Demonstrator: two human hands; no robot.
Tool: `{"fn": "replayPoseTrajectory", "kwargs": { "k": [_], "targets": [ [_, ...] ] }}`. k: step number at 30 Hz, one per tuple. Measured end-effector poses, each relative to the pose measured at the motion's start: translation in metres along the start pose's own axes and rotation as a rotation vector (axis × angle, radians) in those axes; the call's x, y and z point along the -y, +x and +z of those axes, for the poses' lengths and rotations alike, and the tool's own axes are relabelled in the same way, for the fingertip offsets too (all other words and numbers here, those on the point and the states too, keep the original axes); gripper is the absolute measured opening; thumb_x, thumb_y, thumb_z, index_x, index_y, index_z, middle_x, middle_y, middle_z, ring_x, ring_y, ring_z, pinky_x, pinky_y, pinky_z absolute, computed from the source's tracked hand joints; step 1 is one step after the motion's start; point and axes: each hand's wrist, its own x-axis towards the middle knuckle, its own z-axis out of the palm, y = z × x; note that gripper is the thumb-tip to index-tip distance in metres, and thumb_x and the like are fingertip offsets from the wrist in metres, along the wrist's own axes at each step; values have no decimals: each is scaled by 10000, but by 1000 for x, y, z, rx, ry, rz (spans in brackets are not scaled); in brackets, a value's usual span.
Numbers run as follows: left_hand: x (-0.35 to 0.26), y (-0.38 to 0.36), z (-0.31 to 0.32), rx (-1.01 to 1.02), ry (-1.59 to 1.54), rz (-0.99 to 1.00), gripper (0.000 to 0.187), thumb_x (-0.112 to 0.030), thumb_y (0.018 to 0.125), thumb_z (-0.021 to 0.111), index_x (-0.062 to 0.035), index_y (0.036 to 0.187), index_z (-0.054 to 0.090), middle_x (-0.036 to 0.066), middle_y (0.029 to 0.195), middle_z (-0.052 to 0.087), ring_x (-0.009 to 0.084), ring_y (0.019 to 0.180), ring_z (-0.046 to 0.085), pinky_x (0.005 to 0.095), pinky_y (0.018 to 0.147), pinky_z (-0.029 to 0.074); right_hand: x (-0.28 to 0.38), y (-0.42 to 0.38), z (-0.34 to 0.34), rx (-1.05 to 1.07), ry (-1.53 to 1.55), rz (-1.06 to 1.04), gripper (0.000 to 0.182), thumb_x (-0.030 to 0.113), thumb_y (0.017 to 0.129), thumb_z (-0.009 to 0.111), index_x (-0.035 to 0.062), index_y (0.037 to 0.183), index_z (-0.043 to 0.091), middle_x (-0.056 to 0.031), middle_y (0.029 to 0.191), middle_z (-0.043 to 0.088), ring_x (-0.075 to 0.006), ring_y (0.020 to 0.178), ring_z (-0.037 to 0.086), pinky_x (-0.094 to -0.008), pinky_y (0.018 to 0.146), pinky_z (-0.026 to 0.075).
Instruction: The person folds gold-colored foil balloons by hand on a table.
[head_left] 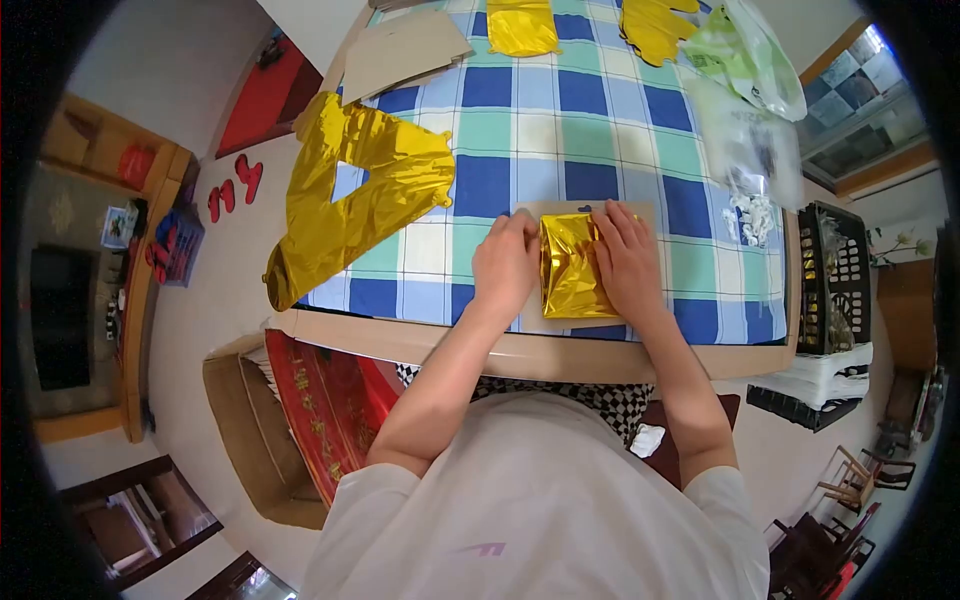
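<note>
A folded gold foil piece lies on a brown cardboard sheet near the table's front edge. My right hand rests flat over the foil's right part, its fingers stretched out. At the foil's left side is my left hand, its fingers bent close together at the cardboard's edge; whether they hold it is hidden. To the left, a large gold foil balloon shaped like a letter A is spread flat on the checked cloth.
Brown cardboard sheets lie at the back left. More gold foil and another gold piece are at the back. On the right are a green and white bag, clear plastic and small white pieces. Black crates stand beyond.
</note>
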Motion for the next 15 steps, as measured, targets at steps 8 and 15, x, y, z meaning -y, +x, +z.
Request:
{"fn": "replayPoseTrajectory", "kwargs": {
  "k": [8, 15],
  "targets": [
    [-4, 3, -4, 103, -207, -88, 136, -90, 804, 671, 13, 892, 671, 148, 761, 678, 251, 681, 669, 340, 622, 513, -2, 1, 0, -5, 47, 3, 370, 188, 936, 536, 75, 1287, 520, -139, 1370, 487, -294, 1306, 425, -452, 1112, 290],
    [7, 13, 2, 138, -399, -218, 116, -76, 859, 636, 28, 880, 683, 91, 711, 675, 153, 496, 620, 281, 443, 470, 0, 0, -2, 6, 33, -7, 375, 205, 942, 539, 85, 1297, 517, -145, 1385, 471, -308, 1308, 421, -460, 1106, 297]
  ]
}}
